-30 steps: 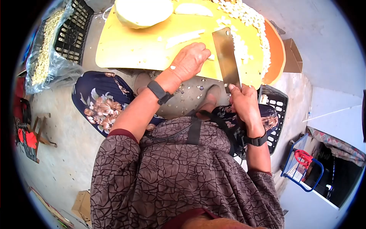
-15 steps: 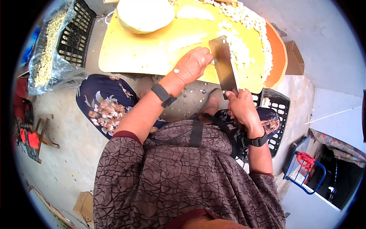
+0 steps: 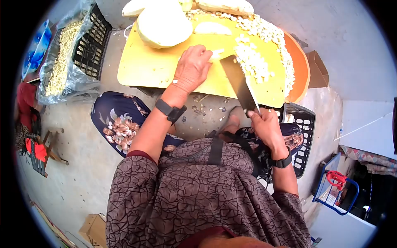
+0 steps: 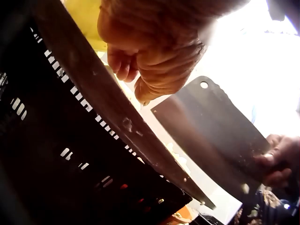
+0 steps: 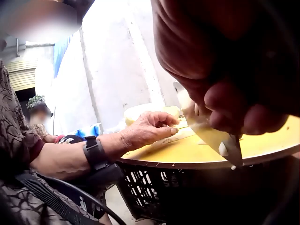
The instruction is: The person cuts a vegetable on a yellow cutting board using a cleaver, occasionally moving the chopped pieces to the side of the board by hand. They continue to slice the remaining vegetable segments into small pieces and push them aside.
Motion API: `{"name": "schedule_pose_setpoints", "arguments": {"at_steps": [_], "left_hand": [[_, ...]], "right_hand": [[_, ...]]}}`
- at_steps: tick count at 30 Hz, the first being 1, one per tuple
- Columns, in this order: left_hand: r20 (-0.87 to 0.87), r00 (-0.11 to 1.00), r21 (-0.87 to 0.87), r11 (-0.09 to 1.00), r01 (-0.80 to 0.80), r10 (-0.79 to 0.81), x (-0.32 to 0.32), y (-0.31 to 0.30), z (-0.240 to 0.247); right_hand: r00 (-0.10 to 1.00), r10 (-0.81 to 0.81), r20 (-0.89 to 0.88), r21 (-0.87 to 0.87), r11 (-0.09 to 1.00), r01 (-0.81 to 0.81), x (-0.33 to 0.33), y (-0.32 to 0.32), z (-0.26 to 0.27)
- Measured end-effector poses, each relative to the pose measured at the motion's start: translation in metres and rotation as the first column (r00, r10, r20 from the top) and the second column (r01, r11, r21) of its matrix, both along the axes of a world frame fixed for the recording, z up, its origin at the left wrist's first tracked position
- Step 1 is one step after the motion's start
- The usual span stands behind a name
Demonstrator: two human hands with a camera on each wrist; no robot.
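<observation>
My right hand (image 3: 266,126) grips the handle of a cleaver (image 3: 240,82), its broad blade angled over the front edge of the yellow board (image 3: 153,68). A small pale bit (image 5: 223,149) sticks to the blade in the right wrist view. Over the board, my left hand (image 3: 192,68) is beside pale cut strips (image 3: 216,53); the right wrist view shows its thumb and bent fingers apart, close to a strip (image 5: 176,137). Diced pale pieces (image 3: 251,62) lie right of the blade. A big peeled pale chunk (image 3: 163,25) and a flat slice (image 3: 212,28) rest farther back.
More dice line the board's right rim, beside an orange basin (image 3: 302,62). Long pale pieces (image 3: 225,5) lie at the back. A black crate (image 3: 304,136) stands by my right knee; at left is another crate (image 3: 91,47) beside a plastic-lined heap of small pieces (image 3: 64,53).
My left hand has moved left, away from the blade and to the strips. The cleaver stays in my right hand, its tip a little lower and farther left. The head view has shifted.
</observation>
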State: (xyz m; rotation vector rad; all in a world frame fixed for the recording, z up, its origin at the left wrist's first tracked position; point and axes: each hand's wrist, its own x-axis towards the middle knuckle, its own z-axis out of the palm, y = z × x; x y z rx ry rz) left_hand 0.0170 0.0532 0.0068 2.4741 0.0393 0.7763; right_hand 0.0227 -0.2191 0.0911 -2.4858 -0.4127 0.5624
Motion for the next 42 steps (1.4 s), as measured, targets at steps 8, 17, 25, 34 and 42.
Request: {"name": "schedule_pose_setpoints", "arguments": {"at_steps": [8, 17, 25, 34, 42], "left_hand": [[-0.091, 0.996, -0.039, 0.999, 0.009, -0.012, 0.005, 0.005, -0.018], [-0.088, 0.982, -0.114, 0.981, 0.158, -0.169, -0.006, -0.007, -0.014], [-0.033, 0.986, -0.114, 0.981, 0.160, -0.164, -0.006, -0.007, -0.016], [-0.064, 0.990, -0.021, 0.991, 0.128, -0.130, -0.007, -0.012, -0.011], [-0.049, 0.994, -0.013, 0.995, 0.095, -0.096, -0.007, -0.016, -0.014]], "right_hand": [[0.987, -0.135, -0.088, -0.147, 0.982, 0.122, 0.013, -0.012, -0.010], [0.983, -0.067, 0.171, -0.161, 0.982, 0.095, 0.045, 0.003, -0.018], [0.976, 0.042, 0.214, -0.205, 0.979, 0.003, 0.030, 0.030, -0.009], [0.989, 0.015, 0.149, -0.225, 0.974, 0.019, 0.027, 0.027, -0.008], [0.994, -0.022, 0.110, -0.210, 0.977, 0.045, 0.025, 0.026, -0.003]]}}
